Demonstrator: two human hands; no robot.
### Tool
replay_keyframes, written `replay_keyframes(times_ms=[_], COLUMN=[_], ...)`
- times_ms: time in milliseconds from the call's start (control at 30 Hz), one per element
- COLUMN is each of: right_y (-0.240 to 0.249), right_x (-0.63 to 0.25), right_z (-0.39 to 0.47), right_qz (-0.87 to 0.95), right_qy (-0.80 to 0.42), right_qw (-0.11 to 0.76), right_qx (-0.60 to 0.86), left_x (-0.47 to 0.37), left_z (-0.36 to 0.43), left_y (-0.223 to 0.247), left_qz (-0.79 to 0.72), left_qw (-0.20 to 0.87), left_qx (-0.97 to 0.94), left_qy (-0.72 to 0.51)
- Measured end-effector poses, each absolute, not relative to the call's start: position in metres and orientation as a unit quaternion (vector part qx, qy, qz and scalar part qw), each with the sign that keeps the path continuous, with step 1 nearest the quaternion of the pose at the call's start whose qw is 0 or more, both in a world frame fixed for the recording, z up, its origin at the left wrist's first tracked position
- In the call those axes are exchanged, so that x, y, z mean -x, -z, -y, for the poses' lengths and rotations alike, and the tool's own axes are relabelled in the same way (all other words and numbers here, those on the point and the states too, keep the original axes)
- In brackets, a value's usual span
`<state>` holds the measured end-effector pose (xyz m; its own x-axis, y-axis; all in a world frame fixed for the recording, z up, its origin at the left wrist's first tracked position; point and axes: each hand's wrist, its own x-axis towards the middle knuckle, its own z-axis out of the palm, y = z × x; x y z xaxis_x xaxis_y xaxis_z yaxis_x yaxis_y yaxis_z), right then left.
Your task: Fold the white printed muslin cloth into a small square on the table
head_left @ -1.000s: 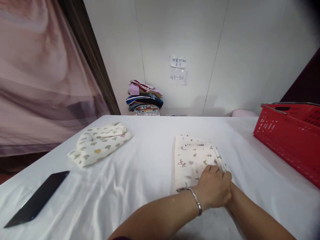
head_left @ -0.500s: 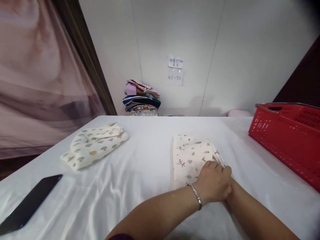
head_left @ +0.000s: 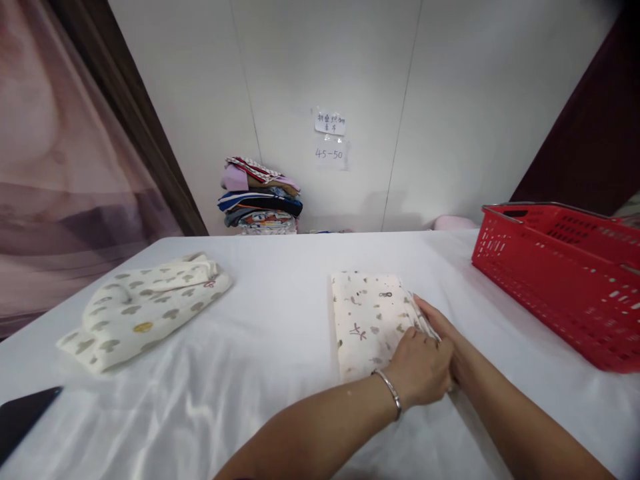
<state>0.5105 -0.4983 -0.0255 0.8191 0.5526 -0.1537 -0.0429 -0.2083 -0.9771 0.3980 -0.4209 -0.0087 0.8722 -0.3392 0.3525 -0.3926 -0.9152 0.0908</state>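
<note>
A folded cream cloth with small plant prints [head_left: 367, 320] lies on the white-covered table. My left hand [head_left: 423, 365], with a silver bracelet at the wrist, is closed on the cloth's right edge. Just behind and to the right of it, my right hand [head_left: 440, 323] has its fingers stretched along the same edge, partly hidden by the left hand. To the left rests a crumpled cream garment with grey-green prints [head_left: 150, 307], touched by neither hand.
A red plastic basket [head_left: 555, 287] stands on the right side of the table [head_left: 280, 267]. At the lower left corner lies a dark flat device [head_left: 25, 417]. Behind the table's far edge is a stack of folded clothes [head_left: 263, 200].
The view has turned a little to the right, so things appear farther left. My right hand's fingers have reached forward along the cloth's edge, while my left hand keeps its grip.
</note>
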Motion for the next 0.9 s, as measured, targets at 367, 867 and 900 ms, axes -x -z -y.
replay_keyframes(times_ms=[367, 867, 900], right_y=[0.027, 0.035, 0.034], right_x=[-0.528, -0.527, -0.525], right_z=[0.501, 0.514, 0.514], right_qz=[0.210, 0.218, 0.218], right_qy=[-0.211, -0.080, -0.071], right_qw=[0.507, 0.232, 0.215], right_qx=[0.809, 0.945, 0.949], left_x=[-0.383, -0.338, -0.339], left_z=[0.420, 0.306, 0.305], left_y=[-0.001, 0.041, 0.039], left_qz=[0.242, -0.148, -0.182], left_qw=[0.170, 0.425, 0.478], left_qx=[-0.951, -0.875, -0.845], left_qy=[-0.092, -0.177, -0.156])
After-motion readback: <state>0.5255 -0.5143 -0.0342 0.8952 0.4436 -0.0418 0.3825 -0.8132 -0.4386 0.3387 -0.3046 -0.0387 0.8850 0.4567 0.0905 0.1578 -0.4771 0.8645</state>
